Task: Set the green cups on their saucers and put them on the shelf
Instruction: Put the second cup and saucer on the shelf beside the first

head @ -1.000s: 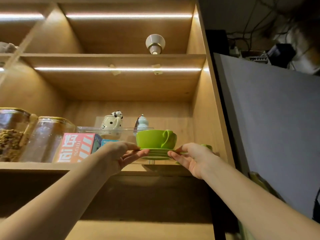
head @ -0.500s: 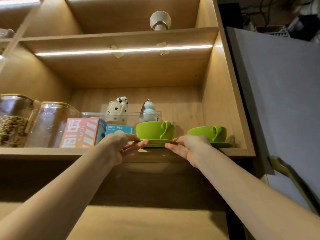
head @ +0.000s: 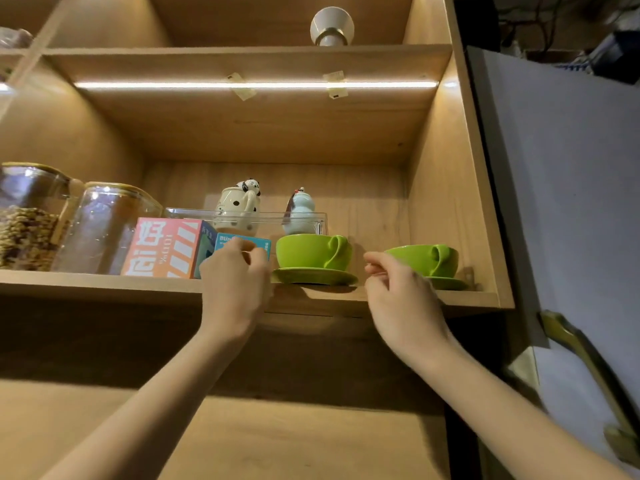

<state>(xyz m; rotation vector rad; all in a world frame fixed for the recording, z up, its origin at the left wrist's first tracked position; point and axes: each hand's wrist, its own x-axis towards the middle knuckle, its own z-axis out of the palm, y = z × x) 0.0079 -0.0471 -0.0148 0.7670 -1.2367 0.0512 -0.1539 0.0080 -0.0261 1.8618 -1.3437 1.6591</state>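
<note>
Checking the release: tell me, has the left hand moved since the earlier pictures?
Yes. The left hand has come off the saucer, drawing leftward before the blue box.

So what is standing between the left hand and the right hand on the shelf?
In the head view, a green cup on its saucer stands between the left hand and right hand.

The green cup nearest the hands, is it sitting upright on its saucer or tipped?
Upright. The green cup sits level on its saucer on the shelf, with both hands clear of it.

green cups (head: 313, 251), striped box (head: 162, 251) (pink, white)
</note>
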